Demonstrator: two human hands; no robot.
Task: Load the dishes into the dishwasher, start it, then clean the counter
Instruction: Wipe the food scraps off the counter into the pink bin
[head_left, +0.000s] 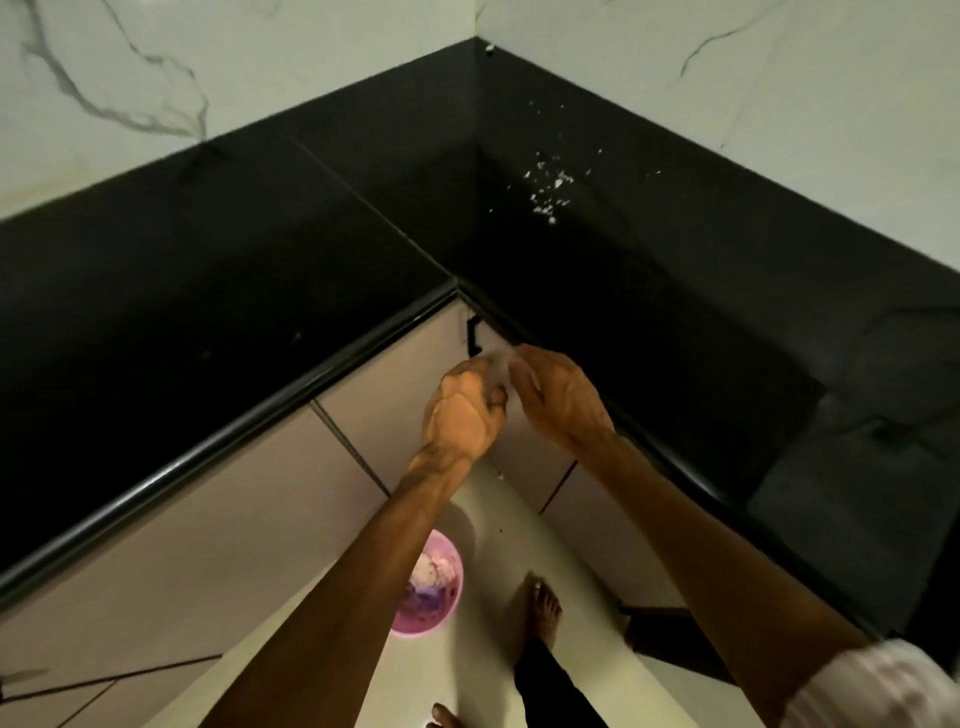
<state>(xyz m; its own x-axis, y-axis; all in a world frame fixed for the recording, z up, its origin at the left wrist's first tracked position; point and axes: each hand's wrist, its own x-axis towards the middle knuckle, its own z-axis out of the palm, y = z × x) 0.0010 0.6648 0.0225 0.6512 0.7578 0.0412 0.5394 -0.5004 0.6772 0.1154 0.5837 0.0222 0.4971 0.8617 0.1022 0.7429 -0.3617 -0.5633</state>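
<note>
White crumbs (548, 187) lie on the black tabletop (218, 270) toward the upper right, nearer the right hand (558, 400), both it and the left hand (465, 410) pinching a pale wad (500, 366).

Your arms reach forward, hands close together; left hand (464, 410) curled, right hand (558, 397) with fingers bent beside it.

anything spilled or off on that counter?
Yes: white crumbs lie scattered on the black counter near the back corner, unwiped. Both hands hold something pale at the counter's front edge. A pink bowl sits on the floor.
</note>
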